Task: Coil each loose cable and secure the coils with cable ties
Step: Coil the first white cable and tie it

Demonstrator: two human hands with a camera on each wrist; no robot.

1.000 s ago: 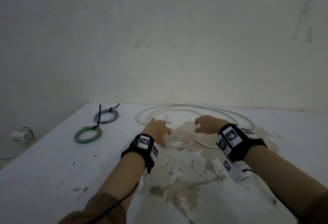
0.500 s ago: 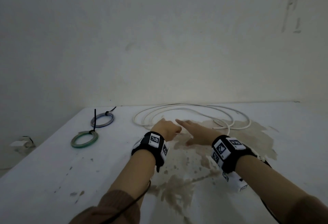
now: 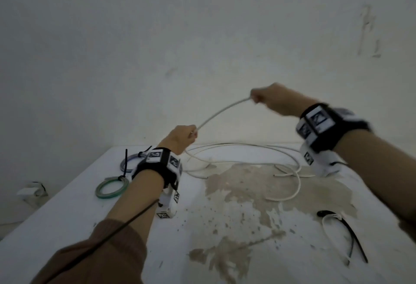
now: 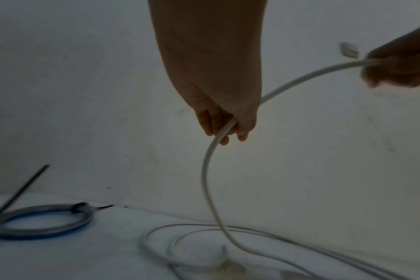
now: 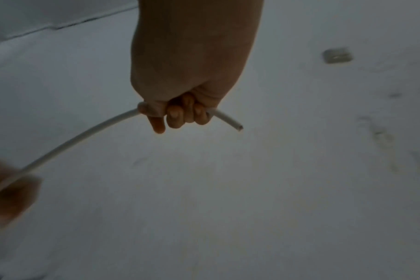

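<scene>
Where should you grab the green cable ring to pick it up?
Probably pinch the green coil from above at the black tie on its far rim. It lies flat on the table, and the tie bundles its loops there.

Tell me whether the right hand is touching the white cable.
Touching. The right wrist view shows the right hand with fingers curled round the white cable, its cut end poking out past them.
</scene>
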